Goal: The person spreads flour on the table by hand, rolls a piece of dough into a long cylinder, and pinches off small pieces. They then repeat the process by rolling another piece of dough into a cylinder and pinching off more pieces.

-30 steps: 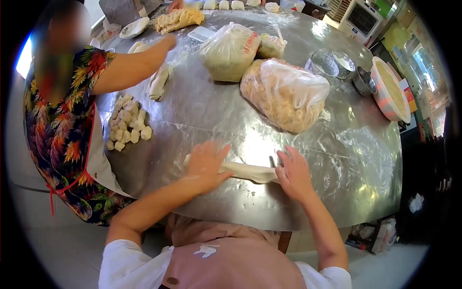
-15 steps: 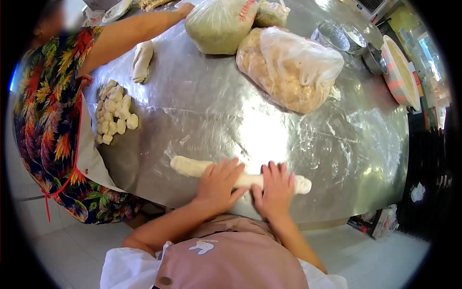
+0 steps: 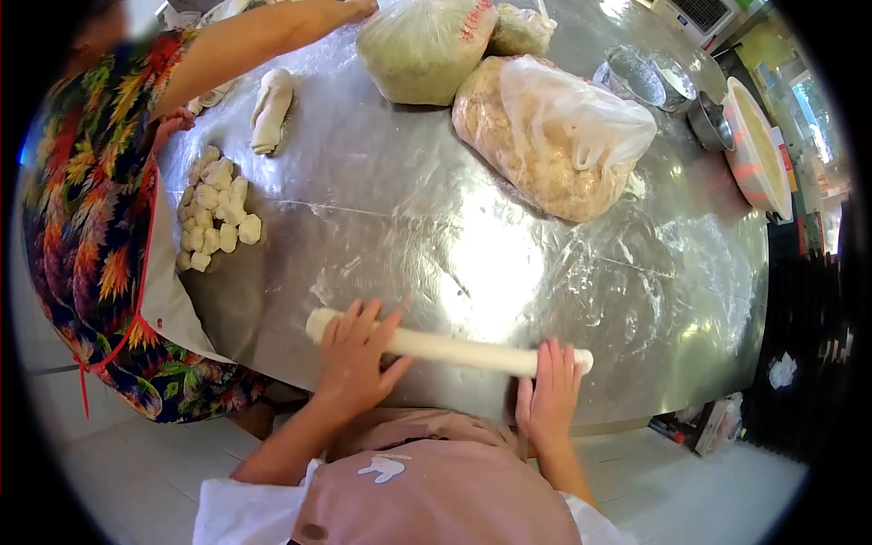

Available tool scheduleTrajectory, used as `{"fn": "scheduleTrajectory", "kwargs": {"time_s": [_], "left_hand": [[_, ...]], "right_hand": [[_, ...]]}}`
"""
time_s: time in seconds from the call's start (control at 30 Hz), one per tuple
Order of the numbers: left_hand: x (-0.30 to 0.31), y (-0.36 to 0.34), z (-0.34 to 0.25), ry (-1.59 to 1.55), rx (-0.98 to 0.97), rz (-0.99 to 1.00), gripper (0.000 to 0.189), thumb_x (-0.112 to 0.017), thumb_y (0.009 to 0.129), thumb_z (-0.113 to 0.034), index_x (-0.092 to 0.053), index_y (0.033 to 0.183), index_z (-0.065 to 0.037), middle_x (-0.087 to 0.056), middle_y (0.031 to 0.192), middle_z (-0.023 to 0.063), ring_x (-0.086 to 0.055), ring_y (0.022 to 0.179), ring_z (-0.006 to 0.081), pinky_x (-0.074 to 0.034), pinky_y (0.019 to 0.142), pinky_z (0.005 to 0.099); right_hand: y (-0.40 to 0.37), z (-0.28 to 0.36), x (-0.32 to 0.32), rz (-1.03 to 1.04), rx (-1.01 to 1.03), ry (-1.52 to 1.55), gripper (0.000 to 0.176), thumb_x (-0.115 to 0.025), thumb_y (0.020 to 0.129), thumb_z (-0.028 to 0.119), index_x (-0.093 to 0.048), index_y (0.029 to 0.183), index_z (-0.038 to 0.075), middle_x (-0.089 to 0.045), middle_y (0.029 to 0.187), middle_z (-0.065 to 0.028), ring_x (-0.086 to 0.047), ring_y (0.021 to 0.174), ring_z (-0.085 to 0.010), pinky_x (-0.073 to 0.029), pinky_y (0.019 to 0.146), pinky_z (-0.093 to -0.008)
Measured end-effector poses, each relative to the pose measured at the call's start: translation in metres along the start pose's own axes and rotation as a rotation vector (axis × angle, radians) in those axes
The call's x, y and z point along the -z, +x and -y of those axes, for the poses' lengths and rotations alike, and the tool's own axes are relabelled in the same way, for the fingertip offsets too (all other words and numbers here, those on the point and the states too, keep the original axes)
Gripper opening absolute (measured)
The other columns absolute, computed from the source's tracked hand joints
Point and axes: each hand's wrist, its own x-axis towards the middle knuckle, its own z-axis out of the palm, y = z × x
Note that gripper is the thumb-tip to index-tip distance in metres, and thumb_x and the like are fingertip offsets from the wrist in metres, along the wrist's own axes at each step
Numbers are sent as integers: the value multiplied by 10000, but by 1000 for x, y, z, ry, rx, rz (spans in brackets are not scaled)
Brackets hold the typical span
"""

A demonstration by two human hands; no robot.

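A long pale dough roll (image 3: 463, 351) lies across the steel table near its front edge, slightly lower at its right end. My left hand (image 3: 356, 356) rests flat over the roll close to its left end, fingers stretched out and spread. Close to the right end, my right hand (image 3: 550, 391) lies on top of the roll with its fingers extended. Both palms touch the dough without gripping it. The stretch of roll between my hands looks smooth and fairly even in thickness.
A co-worker's arm (image 3: 259, 45) reaches over the far left. Several small dough pieces (image 3: 218, 204) and a folded dough piece (image 3: 272, 111) lie on the steel table (image 3: 381, 236). Behind are a bag of green filling (image 3: 420, 54), a large tan bag (image 3: 536, 136), metal bowls (image 3: 633, 76) and a white basin (image 3: 758, 145).
My hands have moved apart along the dough, the left one leftward and the right one rightward. The roll now looks longer and more even. The co-worker's arm has shifted slightly.
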Motion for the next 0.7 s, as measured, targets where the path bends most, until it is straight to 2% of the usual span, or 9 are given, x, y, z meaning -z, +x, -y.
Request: {"fn": "scheduleTrajectory", "kwargs": {"time_s": [0.07, 0.1, 0.2, 0.27, 0.37, 0.47, 0.53, 0.63, 0.7], "left_hand": [[-4, -2, 9, 24, 15, -35, 717, -692, 844, -471, -513, 1447, -127, -422, 1531, 183, -389, 1411, 397, -280, 1120, 555], [-3, 12, 13, 28, 34, -41, 726, -697, 840, -472, -508, 1454, -132, -418, 1534, 183, -388, 1410, 401, -284, 1120, 554], [10, 72, 30, 56, 144, -132, 754, -718, 824, -473, -501, 1459, -129, -405, 1544, 187, -395, 1407, 393, -300, 1132, 546], [2, 109, 49, 64, 186, -250, 748, -716, 824, -466, -506, 1451, -116, -406, 1542, 188, -410, 1394, 391, -309, 1135, 546], [7, 131, 58, -58, 172, -289, 694, -692, 847, -403, -509, 1434, -82, -411, 1535, 189, -434, 1369, 391, -305, 1145, 547], [10, 86, 55, -9, -68, -106, 626, -653, 882, -350, -515, 1421, -62, -432, 1514, 191, -445, 1356, 393, -293, 1145, 550], [-3, 32, 57, 0, -137, -196, 585, -657, 880, -357, -551, 1390, -90, -488, 1467, 172, -453, 1352, 362, -310, 1122, 558], [-9, -21, 41, 72, 29, -168, 586, -665, 872, -374, -568, 1379, -97, -532, 1426, 160, -472, 1334, 366, -319, 1106, 563], [-6, -3, 42, 96, 38, -206, 570, -634, 897, -341, -549, 1391, -70, -503, 1460, 165, -461, 1342, 387, -319, 1107, 552]], "right_hand": [[-20, -1, -7, 12, -94, -52, 602, -610, 894, 197, -457, 1427, -38, -455, 1492, -243, -359, 1413, -486, -218, 1170, -604], [2, 6, 3, 76, -152, -61, 622, -592, 909, 245, -441, 1440, -41, -421, 1517, -254, -335, 1428, -480, -218, 1171, -603], [69, -24, -17, -76, -183, -126, 661, -611, 897, 319, -455, 1423, -50, -430, 1518, -234, -399, 1391, -443, -250, 1160, -604], [121, -37, -13, -96, -318, -104, 658, -601, 897, 333, -456, 1417, -43, -431, 1510, -233, -392, 1405, -408, -254, 1165, -592], [150, -45, -13, -124, -313, -114, 634, -588, 899, 327, -468, 1409, -29, -450, 1491, -229, -393, 1406, -403, -258, 1155, -599], [101, -41, 5, 88, -34, -40, 603, -574, 903, 304, -480, 1400, -24, -471, 1472, -224, -385, 1405, -426, -257, 1147, -609], [41, -42, 1, -58, 100, -83, 581, -560, 905, 278, -487, 1393, -28, -487, 1455, -237, -388, 1392, -457, -256, 1140, -620], [-14, -30, 13, 47, -42, -145, 571, -550, 911, 267, -490, 1391, -36, -502, 1434, -255, -407, 1367, -484, -264, 1137, -621], [9, -26, 6, -47, -85, -137, 571, -548, 912, 274, -498, 1381, -48, -502, 1430, -266, -419, 1357, -485, -274, 1136, -611]]}}
